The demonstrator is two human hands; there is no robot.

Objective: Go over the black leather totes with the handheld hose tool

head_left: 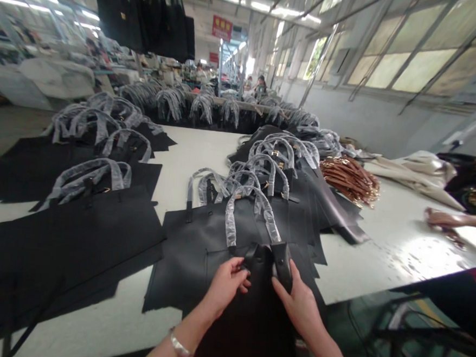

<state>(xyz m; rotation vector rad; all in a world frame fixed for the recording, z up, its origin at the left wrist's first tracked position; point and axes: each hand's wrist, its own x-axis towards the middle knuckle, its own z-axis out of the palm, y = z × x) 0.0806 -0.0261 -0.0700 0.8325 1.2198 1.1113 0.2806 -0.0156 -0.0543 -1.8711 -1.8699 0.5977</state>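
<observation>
My left hand and my right hand both grip a folded black leather flap at the near end of a black leather tote. A silver bangle circles my left wrist. Two handles wrapped in clear film rise from the tote and lie across the table, away from me. The lower part of the bag hangs dark below my hands, and its shape is hidden there.
Rows of black totes with film-wrapped handles cover the white cutting table. Tan straps with gold fittings and beige cloth lie at the right. A co-worker's hand rests there. Black bags hang overhead.
</observation>
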